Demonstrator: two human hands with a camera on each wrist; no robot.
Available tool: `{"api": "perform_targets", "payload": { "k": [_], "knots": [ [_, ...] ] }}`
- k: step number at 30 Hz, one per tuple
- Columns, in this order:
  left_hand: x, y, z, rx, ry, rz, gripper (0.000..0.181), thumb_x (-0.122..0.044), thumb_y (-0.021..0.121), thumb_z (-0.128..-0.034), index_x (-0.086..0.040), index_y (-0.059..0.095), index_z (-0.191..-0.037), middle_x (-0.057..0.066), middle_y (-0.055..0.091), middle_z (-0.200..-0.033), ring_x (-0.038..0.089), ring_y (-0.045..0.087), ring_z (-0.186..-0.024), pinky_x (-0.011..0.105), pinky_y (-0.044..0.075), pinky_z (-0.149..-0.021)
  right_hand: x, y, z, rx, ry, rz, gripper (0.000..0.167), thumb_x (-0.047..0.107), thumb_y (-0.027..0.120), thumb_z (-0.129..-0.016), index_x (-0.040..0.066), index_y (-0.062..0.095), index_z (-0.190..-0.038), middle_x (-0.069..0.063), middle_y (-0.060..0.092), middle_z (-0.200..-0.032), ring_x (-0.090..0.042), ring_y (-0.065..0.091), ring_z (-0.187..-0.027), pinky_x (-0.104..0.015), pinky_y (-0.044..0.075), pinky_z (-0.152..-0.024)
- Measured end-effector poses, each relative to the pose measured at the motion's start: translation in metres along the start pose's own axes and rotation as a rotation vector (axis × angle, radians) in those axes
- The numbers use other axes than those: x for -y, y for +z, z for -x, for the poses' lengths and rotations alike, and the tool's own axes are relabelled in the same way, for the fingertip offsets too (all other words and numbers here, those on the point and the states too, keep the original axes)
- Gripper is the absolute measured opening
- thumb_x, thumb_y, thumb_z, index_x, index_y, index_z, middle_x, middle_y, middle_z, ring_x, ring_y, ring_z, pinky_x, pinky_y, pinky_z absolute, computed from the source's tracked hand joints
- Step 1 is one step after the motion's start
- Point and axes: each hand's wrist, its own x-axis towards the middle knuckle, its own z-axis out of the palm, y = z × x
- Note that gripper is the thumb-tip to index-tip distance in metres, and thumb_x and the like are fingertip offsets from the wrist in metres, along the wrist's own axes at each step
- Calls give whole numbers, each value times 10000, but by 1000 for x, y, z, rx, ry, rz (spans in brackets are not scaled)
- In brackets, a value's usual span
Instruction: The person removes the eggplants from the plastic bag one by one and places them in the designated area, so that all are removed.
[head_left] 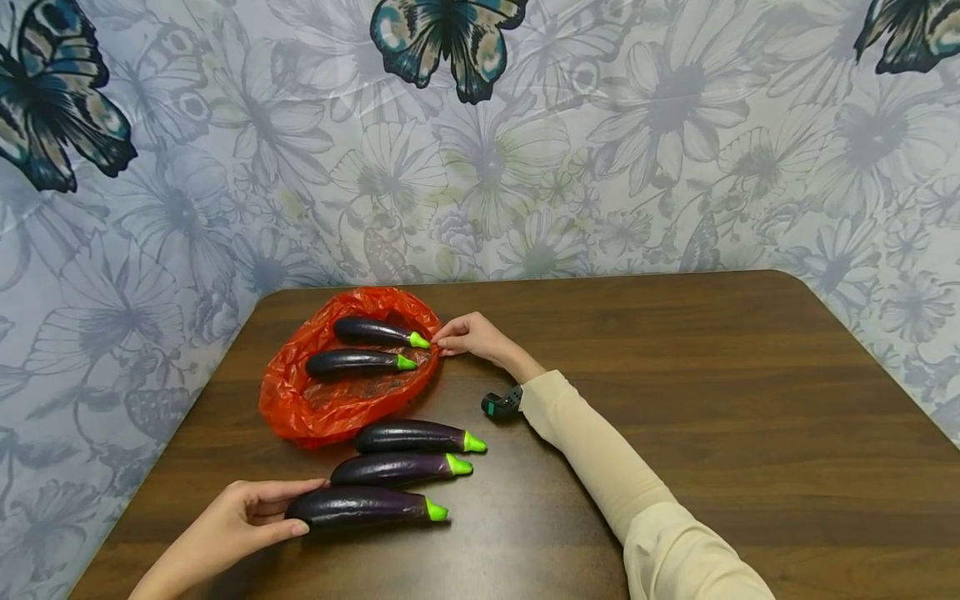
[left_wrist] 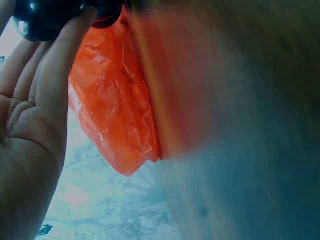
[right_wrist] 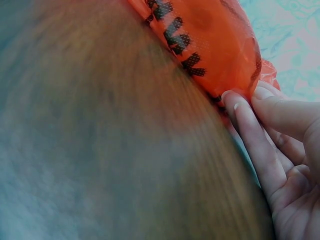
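Note:
A red plastic bag lies spread wide at the table's left, with two eggplants inside, their green stem ends pointing right. My right hand pinches the right rim of the bag; the right wrist view shows thumb and fingertips on the plastic. In front of the bag, three more eggplants lie side by side on the wood. My left hand holds the nearest eggplant by its rounded end, thumb on the near side and fingers on the far side. That rounded end also shows in the left wrist view.
The brown wooden table extends far to the right. Behind it stands a flower-patterned wall with butterfly figures. A dark wrist device sits at my right cuff.

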Motion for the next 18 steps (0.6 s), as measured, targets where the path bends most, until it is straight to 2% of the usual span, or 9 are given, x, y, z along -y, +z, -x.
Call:
{"api": "perform_targets", "payload": {
  "k": [7,11,18],
  "knots": [
    [1,-4,-3,-22,-20,-72,438,73,641,-840,100,527,-1262,113,567,-1256,130,548,-1098,280,511,-772,1,-1,-3,-4,4,-6,168,-76,573,-891,-150,643,-1025,-182,674,-946,-166,656,-754,-335,534,-736],
    [1,-7,-5,-22,-51,-79,412,62,646,-842,94,550,-1242,119,586,-1224,130,576,-1048,303,530,-722,1,-2,-5,-6,7,-8,166,-76,576,-889,-147,646,-1021,-177,676,-941,-168,658,-752,-329,535,-731],
    [1,-11,-8,-13,-129,-108,394,-18,676,-847,104,573,-1208,273,575,-1146,119,603,-986,316,537,-691,3,-3,-7,-14,12,-9,166,-77,574,-889,-151,643,-1021,-181,675,-938,-160,655,-749,-316,536,-723]
  ]
}}
